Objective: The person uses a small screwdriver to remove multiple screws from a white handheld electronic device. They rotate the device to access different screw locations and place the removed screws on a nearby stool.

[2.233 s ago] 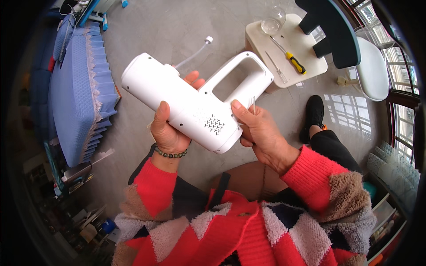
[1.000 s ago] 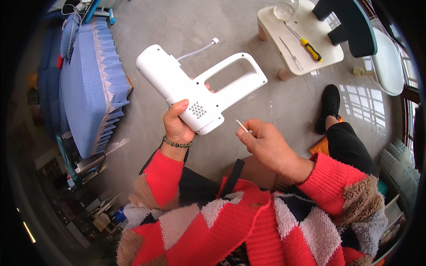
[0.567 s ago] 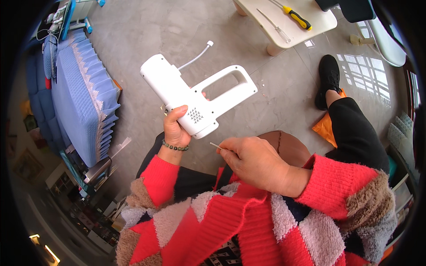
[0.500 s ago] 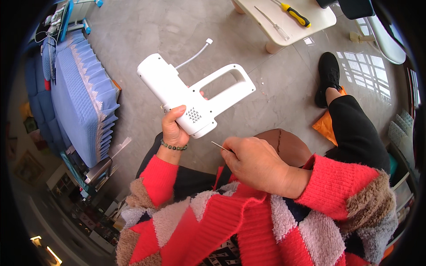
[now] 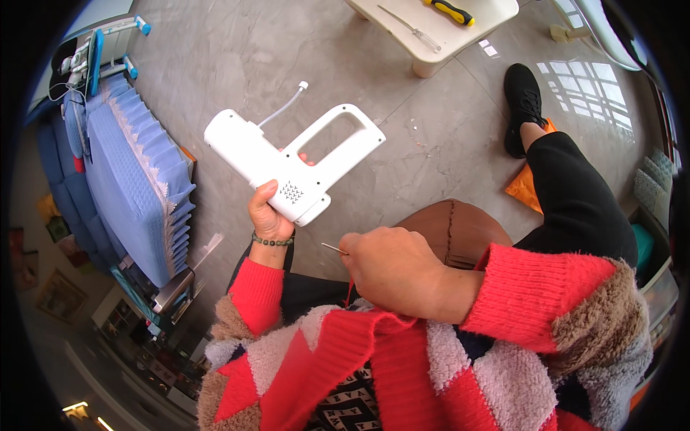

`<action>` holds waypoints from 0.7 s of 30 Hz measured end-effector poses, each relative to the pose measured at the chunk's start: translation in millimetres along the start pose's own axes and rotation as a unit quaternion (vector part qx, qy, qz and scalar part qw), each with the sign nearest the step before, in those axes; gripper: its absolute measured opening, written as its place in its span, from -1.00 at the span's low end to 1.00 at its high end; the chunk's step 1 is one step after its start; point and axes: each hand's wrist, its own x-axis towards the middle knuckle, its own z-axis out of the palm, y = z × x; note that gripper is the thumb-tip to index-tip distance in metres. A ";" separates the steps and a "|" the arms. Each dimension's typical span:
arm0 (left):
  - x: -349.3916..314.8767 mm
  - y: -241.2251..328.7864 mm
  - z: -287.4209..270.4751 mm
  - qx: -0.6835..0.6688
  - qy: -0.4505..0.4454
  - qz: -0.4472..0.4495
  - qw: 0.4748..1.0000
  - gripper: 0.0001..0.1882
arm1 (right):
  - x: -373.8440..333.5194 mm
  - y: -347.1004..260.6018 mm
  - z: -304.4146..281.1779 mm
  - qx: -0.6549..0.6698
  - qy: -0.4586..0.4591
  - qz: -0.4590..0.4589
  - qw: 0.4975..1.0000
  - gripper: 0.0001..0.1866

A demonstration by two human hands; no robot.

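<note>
My left hand [image 5: 270,219] is closed round the lower body of a white handheld appliance [image 5: 251,154], thumb on top near its vent slots. Its loop handle points to the upper right, and small dark screw holes dot the casing. From its far side runs a short white cable [image 5: 282,108] ending in a plug. Fingertips of the left hand show through the handle opening. Beside it, my right hand [image 5: 392,269] is a fist round a thin metal rod [image 5: 333,249], whose tip sticks out toward the appliance without touching it. The rest of the rod is hidden in the fist.
A cream table [image 5: 460,36] at the top holds a clear-handled screwdriver [image 5: 417,32] and a yellow-black one [image 5: 453,11]. A brown leather stool [image 5: 467,233] stands before me. Left is a blue-covered bed or couch [image 5: 129,179]; an orange bag [image 5: 527,188] lies by my foot.
The view has shifted, so the table and floor sit further left and higher. Both hands, with the appliance and the rod, appear further left; their grips are unchanged.
</note>
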 end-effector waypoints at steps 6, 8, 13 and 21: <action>3.1 -2.3 -1.9 0.007 -0.012 0.018 1.000 -0.26 | -4.4 0.6 -4.2 0.001 -0.004 -0.004 1.000 -0.77; 2.9 -0.5 -1.7 0.009 -0.008 0.008 1.000 -0.26 | -5.4 -3.1 -4.3 0.005 0.010 -0.003 1.000 -0.84; 3.6 1.5 -3.7 0.033 0.012 0.009 0.999 -0.27 | -4.3 -6.1 -4.2 -0.007 0.007 -0.004 1.000 -0.86; 6.4 1.2 -10.5 0.026 -0.004 0.029 0.999 -0.27 | -4.8 0.8 1.9 -0.011 0.029 -0.021 0.999 -0.86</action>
